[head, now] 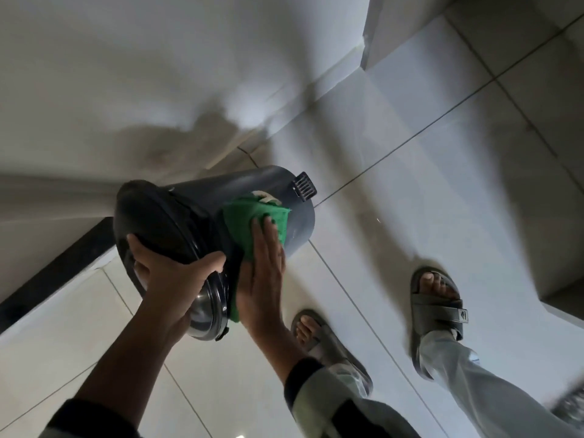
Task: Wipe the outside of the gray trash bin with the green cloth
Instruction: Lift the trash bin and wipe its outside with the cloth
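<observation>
The gray trash bin (221, 191) is tilted on its side above the floor, its dark lid end toward me and its base with the black foot pedal (304, 185) pointing away. My left hand (177, 276) grips the lid rim at the near end. My right hand (264, 273) lies flat on the green cloth (252, 216), pressing it against the bin's side wall. The cloth wraps around the wall down toward the lid rim.
Pale floor tiles (410, 191) spread to the right. A white wall (126, 74) stands behind the bin, with a dark strip (53, 267) at the left. My two feet in gray sandals (437, 305) stand right of the bin. A low step (565, 298) sits at far right.
</observation>
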